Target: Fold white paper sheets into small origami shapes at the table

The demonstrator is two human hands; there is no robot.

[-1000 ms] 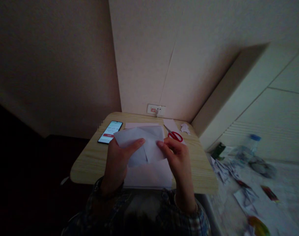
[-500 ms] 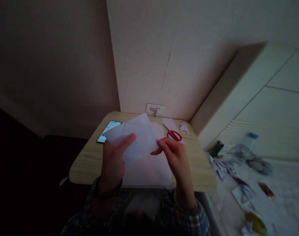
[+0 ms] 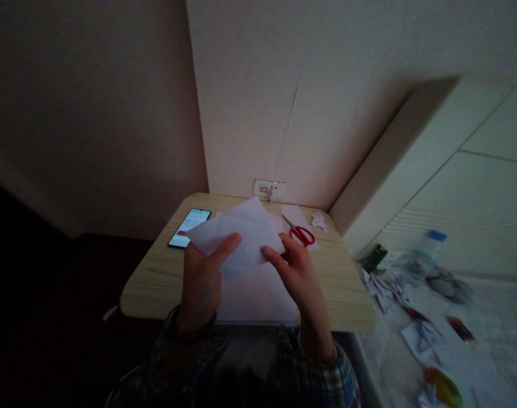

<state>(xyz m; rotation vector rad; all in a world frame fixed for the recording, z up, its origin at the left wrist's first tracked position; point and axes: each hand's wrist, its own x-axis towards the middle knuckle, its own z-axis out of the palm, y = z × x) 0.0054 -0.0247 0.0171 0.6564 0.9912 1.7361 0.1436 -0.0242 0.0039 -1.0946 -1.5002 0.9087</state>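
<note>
A creased, roughly square sheet of white paper [image 3: 245, 232] is held up above the table between both hands. My left hand [image 3: 205, 277] grips its left side, thumb on top and the other fingers hidden beneath. On the right edge, my right hand [image 3: 294, 269] pinches the sheet between thumb and fingers. Below lies a larger stack of white paper [image 3: 258, 300], partly covered by the held sheet. Red-handled scissors [image 3: 301, 234] lie just beyond my right hand, on a strip of white paper [image 3: 295, 214].
A lit phone [image 3: 194, 218] lies on the wooden table [image 3: 152, 289] at left. A small folded paper piece [image 3: 319, 221] sits at the back right. A wall socket [image 3: 269, 188] is behind. To the right, a bed holds paper scraps [image 3: 381, 292] and a blue-capped bottle [image 3: 430, 249].
The held sheet and my left hand have shifted slightly right. My right thumb has moved from the sheet's corner onto its face, with the fingers now behind the edge.
</note>
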